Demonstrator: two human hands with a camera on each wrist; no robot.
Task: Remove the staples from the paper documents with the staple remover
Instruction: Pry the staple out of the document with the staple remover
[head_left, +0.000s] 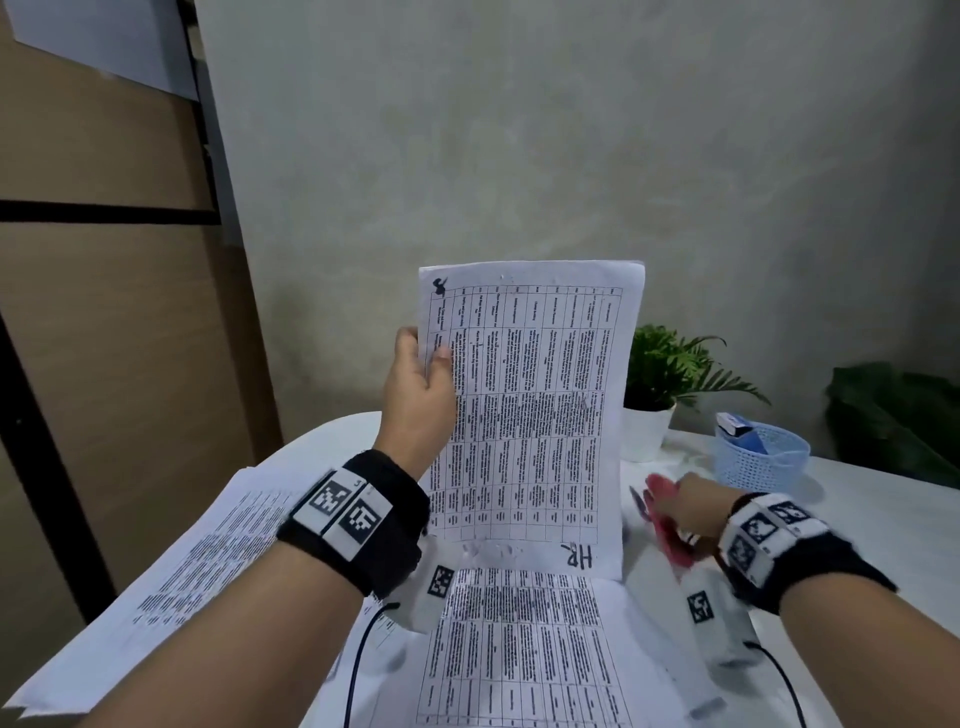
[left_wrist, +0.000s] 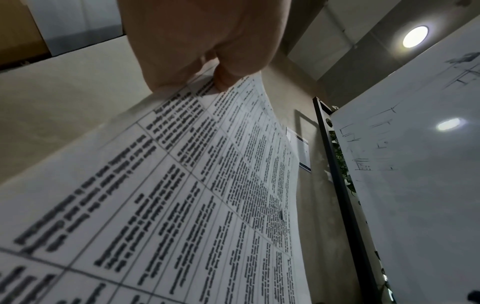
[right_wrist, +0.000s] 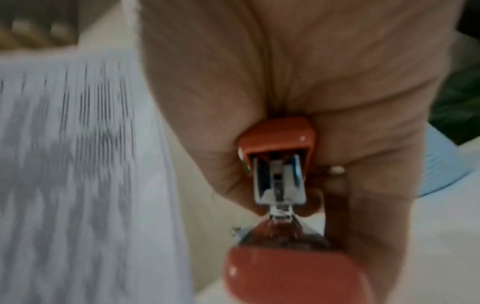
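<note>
Left hand pinches sheet at left edge, holds it upright over table. Sheet thin, floppy, tears easily; better support near staple corner. Right hand grips red remover, low by basket. Remover small, rigid; squeeze both handles.
</note>
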